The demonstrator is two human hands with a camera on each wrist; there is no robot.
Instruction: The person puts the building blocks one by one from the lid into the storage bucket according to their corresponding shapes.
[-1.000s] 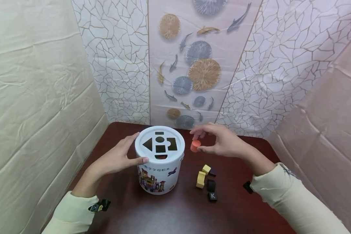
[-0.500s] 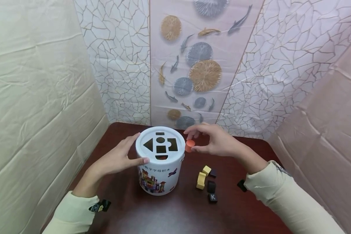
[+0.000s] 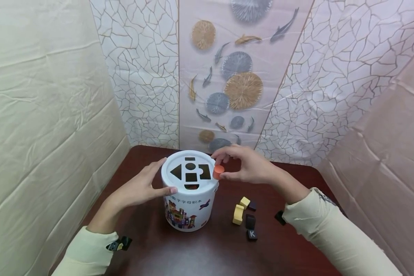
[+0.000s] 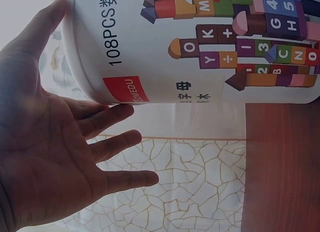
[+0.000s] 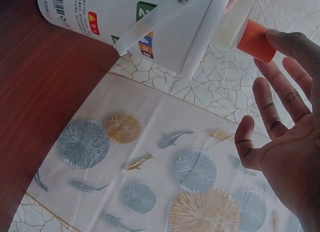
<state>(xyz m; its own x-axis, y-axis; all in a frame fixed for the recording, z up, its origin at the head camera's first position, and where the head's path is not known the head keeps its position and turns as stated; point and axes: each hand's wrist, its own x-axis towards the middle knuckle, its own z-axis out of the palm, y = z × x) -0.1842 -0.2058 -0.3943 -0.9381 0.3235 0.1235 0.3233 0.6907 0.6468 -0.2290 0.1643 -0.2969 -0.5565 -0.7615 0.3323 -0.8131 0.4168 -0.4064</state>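
A white lidded bucket point(image 3: 207, 199) printed with toy blocks stands upright on the dark table. Its lid point(image 3: 201, 157) has several shaped holes, among them a circle, a triangle and a rectangle. My left hand point(image 3: 138, 188) rests against the bucket's left side, thumb at the near rim; in the left wrist view its fingers are spread and mostly straight. Between thumb and fingertips, my right hand point(image 3: 253, 167) pinches an orange cylinder block point(image 3: 218, 172), which overlaps the lid's right edge in the head view. The right wrist view shows this orange block beyond the rim, its flat end facing left.
Right of the bucket lie a yellow cube point(image 3: 244, 202), a yellow arched block point(image 3: 238, 214) and several dark blocks, one marked with a K point(image 3: 252, 235). A white handle point(image 5: 150, 30) hangs on the bucket's side. Patterned cloth point(image 3: 145, 76) hangs behind the table.
My right hand has moved left with the orange cylinder block, from beside the bucket to the lid's right edge. My left hand has stayed at the bucket.
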